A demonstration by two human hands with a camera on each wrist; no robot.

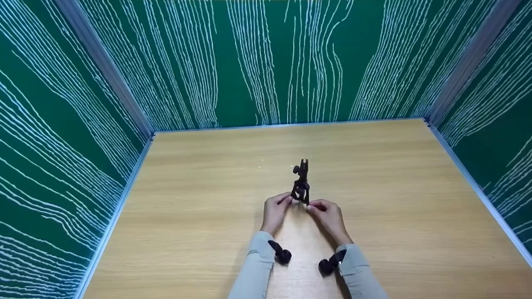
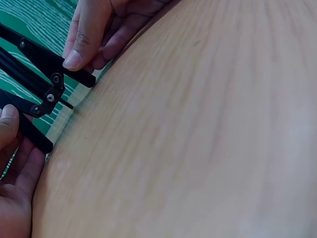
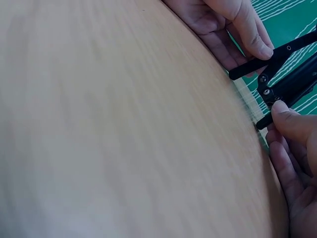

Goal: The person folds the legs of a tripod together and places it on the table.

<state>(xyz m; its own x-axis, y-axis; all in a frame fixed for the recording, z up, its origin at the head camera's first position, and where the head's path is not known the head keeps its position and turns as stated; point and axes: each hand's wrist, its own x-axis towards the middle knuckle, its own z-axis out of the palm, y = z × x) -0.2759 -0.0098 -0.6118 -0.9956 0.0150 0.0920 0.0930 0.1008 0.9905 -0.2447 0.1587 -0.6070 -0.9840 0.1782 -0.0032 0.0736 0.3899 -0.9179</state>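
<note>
Slim black folding stand with hinged legs (image 1: 304, 170), hard plastic or metal by its look; out in front of the person at the pale wood-grain table (image 1: 195, 199), forked top pointing away; whether the leg ends touch the wood, cannot tell; bare left hand (image 1: 274, 212) pinches 1 leg near its end, thumb against fingers; bare right hand (image 1: 329, 216) pinches another the same way; both grips closed down to about a leg's thickness, the 2 legs parted between them; weight probably light, since fingertips alone seem enough for it; legs look stiff, likely to swing at the pivots rather than bend; small silver pivot screws (image 2: 50, 97) mark the linkage, a likely spot for nipping skin; smooth dark finish may slide a little under dry fingertips; round black side knob (image 1: 296, 169) and forked head could make the far end tip; thin joints perhaps weakest against sideways twisting; best hold, flat lower leg lengths, clear of the linkage; for lifting whole, the black central column (image 2: 22, 73) seems the sturdier place
</note>
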